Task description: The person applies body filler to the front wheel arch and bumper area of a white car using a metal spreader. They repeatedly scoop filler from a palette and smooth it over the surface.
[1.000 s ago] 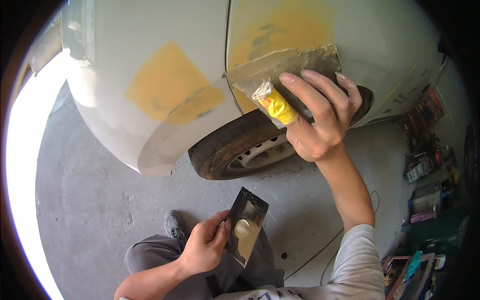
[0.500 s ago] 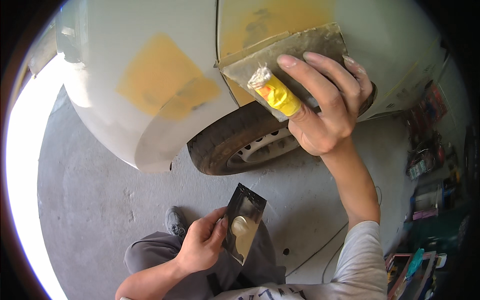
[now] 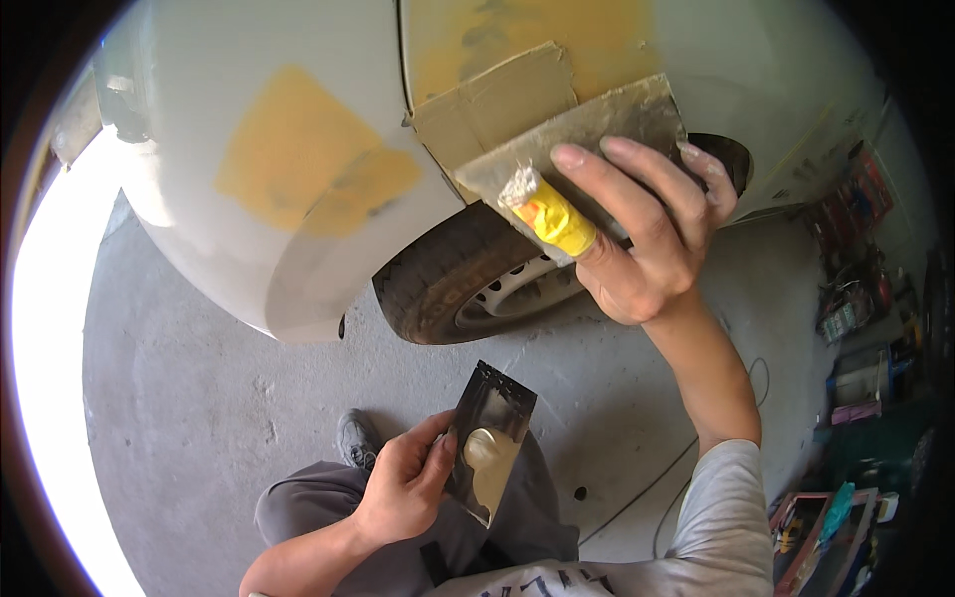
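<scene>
Head view: left hand [image 3: 403, 493] grips plate [image 3: 505, 400] by edge, likely leaving putty [image 3: 484, 450] reachable; right hand [image 3: 657, 237] grasps spreader [image 3: 587, 129] broadly, probably evening pressure.

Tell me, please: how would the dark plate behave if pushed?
The dark plate is probably rather stiff: it looks flat, though the left hand grips only one edge. That one-sided grip might let it tilt; its glossy beige paste could smear.

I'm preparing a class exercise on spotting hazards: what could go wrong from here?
The beige paste on the dark plate in the left hand could slide off if that plate tips. The beige layer on the car borders the panel gap, so paste might clog it. The spreader in the right hand is near the tyre; a slip could smear it.
</scene>
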Available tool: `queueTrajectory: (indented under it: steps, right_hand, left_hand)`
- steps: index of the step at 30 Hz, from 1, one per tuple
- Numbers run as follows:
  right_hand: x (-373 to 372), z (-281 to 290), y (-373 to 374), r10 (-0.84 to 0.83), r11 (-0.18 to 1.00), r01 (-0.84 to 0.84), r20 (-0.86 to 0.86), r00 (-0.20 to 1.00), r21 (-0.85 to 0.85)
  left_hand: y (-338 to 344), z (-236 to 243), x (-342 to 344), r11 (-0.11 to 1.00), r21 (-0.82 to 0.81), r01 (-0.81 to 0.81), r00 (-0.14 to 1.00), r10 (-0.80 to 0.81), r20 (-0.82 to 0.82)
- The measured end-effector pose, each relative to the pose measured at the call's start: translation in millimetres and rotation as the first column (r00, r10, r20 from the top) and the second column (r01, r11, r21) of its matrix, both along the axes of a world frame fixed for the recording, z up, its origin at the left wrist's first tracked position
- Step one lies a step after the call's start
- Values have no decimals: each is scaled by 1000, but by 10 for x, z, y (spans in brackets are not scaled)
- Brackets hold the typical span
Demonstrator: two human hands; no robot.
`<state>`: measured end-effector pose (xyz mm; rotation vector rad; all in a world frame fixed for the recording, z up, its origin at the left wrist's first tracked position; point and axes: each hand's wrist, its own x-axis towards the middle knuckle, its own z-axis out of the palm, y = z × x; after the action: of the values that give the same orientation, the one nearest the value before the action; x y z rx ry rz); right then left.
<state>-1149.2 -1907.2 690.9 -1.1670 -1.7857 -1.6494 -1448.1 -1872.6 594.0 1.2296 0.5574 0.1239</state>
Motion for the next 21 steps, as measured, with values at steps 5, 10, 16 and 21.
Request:
queueTrajectory:
  steps: [5, 10, 16, 21]
  right_hand:
    - [47, -46, 43, -29, 997, 25, -51, 998, -79]
    - [115, -178, -79, -34, 994, 35, 14, 999, -102]
    - [49, 91, -14, -9, 998, 13, -60, 998, 66]
    - [26, 198, 47, -44, 997, 44, -13, 999, -59]
  left_hand:
    - [14, 26, 3, 1000, 31, 0, 999, 1, -36]
    - [12, 40, -24, 1000, 9, -12, 1000, 13, -21]
    - [21, -9, 1, 1000, 16, -19, 1000, 19, -1]
    - [31, -15, 6, 997, 73, 0, 998, 5, -70]
